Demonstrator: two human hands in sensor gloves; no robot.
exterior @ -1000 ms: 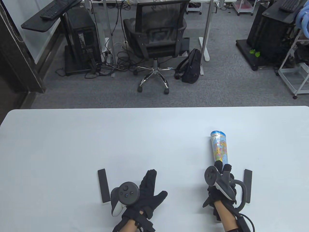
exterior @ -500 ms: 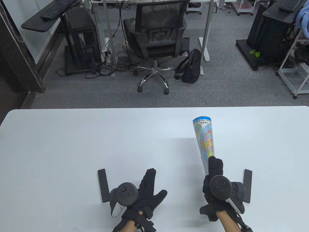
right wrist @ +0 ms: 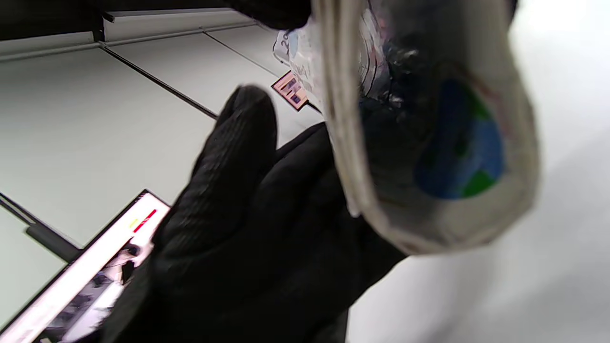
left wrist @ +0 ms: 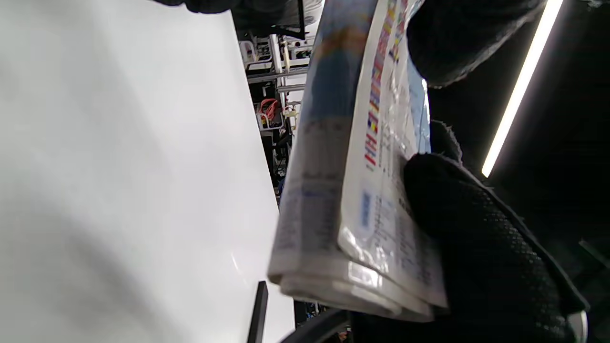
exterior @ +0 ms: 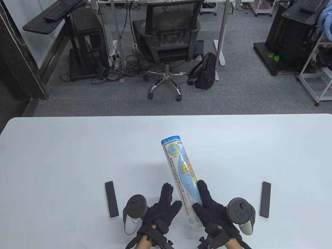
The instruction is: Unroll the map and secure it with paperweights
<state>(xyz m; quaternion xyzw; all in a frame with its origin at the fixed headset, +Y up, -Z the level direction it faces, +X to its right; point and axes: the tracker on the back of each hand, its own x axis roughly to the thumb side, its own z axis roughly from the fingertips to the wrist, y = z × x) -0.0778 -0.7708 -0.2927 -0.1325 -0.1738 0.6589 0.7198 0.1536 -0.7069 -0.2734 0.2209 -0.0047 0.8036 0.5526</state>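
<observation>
The rolled map (exterior: 181,179), colourful and glossy, lies lengthwise at the table's near middle, pointing away and slightly left. My right hand (exterior: 205,201) grips its near end, fingers wrapped around the roll. The left wrist view shows the roll (left wrist: 343,190) held a little above the table. The right wrist view looks into its open end (right wrist: 429,143). My left hand (exterior: 162,207) is open with fingers spread, just left of the roll, holding nothing. Two flat black paperweights lie on the table, one at the left (exterior: 111,199) and one at the right (exterior: 265,199).
The white table (exterior: 64,155) stretches wide to both sides and beyond the map. Past its far edge stands an office chair (exterior: 168,39) on grey carpet, with a black backpack (exterior: 206,71) beside it.
My right hand has carried the rolled map from the right side of the table to the near middle. My left hand has shifted slightly right, toward the roll. The paperweights have not moved.
</observation>
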